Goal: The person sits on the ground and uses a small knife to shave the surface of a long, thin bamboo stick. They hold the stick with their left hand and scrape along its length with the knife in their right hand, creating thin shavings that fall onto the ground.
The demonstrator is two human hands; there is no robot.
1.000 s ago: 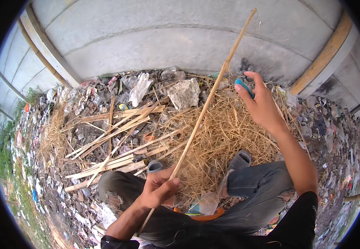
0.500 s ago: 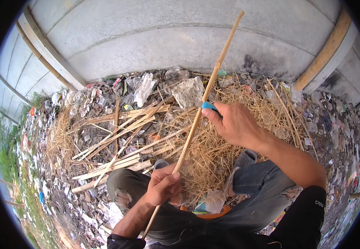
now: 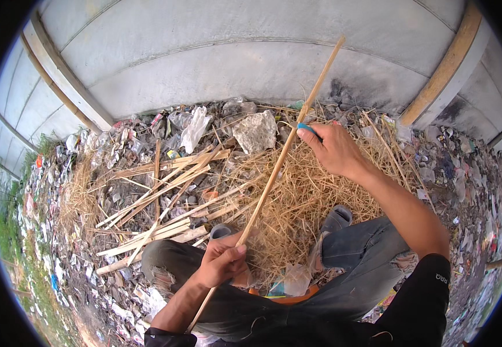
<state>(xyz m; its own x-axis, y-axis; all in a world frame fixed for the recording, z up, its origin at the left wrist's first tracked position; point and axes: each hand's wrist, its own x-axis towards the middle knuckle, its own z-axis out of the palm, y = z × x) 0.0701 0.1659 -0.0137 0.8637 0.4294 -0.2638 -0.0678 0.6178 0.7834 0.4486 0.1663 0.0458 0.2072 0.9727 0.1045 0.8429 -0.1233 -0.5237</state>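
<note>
A long, thin bamboo strip (image 3: 274, 176) slants across the view, from my lap up in front of the wall. My left hand (image 3: 223, 263) is closed around its lower part, thumb along the strip. In my right hand (image 3: 334, 149) is a blue-handled knife (image 3: 309, 131), pressed to the strip's upper part; the blade is mostly hidden. A thin pale curl shows beside the strip there. Under my hands lies a heap of bamboo shavings (image 3: 297, 214).
Split bamboo pieces (image 3: 158, 234) lie piled at the left. A rough stone (image 3: 255, 132) and a white plastic bag (image 3: 195, 129) sit near the grey panel wall (image 3: 222, 69). Litter covers the ground. My bent knees flank the shavings, and an orange seat edge (image 3: 288, 300) shows below.
My right hand has moved up along the bamboo strip with the knife. The strip's top end sits lower in view, and a pale curl now shows by the blade. My left hand keeps its hold.
</note>
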